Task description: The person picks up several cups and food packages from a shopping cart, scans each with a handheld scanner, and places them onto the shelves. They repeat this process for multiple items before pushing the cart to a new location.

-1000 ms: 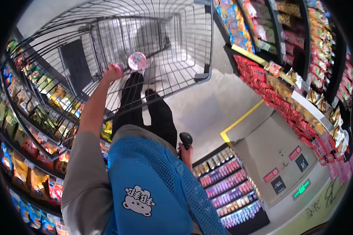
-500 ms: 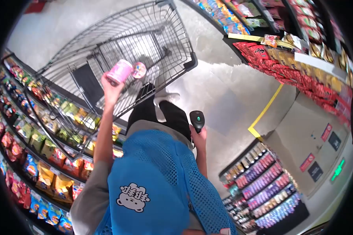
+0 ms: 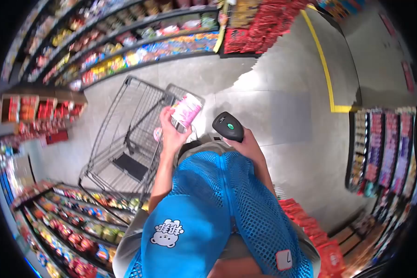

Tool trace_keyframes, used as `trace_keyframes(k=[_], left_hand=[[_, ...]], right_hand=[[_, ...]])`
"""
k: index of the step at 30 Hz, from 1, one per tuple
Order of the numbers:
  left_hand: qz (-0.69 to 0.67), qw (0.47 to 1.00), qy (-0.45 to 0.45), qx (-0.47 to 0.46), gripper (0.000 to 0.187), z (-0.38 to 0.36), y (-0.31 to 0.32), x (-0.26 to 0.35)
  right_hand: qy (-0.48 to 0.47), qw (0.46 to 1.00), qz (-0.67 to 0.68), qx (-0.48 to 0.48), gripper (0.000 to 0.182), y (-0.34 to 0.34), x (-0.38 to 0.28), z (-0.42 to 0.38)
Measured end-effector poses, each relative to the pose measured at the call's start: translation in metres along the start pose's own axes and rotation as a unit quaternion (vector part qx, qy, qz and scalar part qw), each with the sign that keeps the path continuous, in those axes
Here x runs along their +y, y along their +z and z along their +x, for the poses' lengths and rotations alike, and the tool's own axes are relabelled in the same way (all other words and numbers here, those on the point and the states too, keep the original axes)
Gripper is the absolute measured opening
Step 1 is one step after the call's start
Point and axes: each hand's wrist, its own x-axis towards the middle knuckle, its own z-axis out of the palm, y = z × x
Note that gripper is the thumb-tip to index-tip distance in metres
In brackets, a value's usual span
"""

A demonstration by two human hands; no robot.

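Note:
My left hand (image 3: 172, 134) is closed round a pink and white canister (image 3: 188, 110), tilted, in front of my body. In my right hand (image 3: 248, 144) is a black barcode scanner (image 3: 228, 126) with a green light on top. The scanner's head is a short way right of the canister, and the two do not touch. Beyond my left hand stands a grey wire shopping cart (image 3: 117, 160). A small round pinkish item (image 3: 157, 134) shows in it beside my wrist, partly hidden.
Shelves of bagged snacks (image 3: 76, 222) run along the lower left, and more packed shelves (image 3: 148, 48) span the top. Red packets (image 3: 275, 25) hang at the upper right. A rack of small goods (image 3: 380, 148) stands at the right, past a yellow floor line (image 3: 326, 69).
My view has turned, so the cart and shelves sit differently. The canister has come nearer to the scanner, and the scanner is now raised higher in front of me.

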Motion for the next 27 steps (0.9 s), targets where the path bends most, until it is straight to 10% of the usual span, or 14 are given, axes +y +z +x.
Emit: trace_keyframes(k=[5, 16, 27], left_hand=[[0.010, 0.991, 0.122, -0.048, 0.085, 0.001, 0.061, 0.029], [-0.022, 0.980, 0.128, -0.152, 0.083, 0.001, 0.103, 0.058], [-0.036, 0.987, 0.068, -0.138, 0.081, 0.003, 0.098, 0.040]], right_hand=[[0.008, 1.000, 0.012, 0.026, 0.040, -0.048, 0.005, -0.033], [-0.139, 0.983, 0.024, 0.118, 0.047, -0.083, 0.060, -0.051], [-0.064, 0.990, 0.009, 0.125, 0.041, -0.077, 0.048, -0.022]])
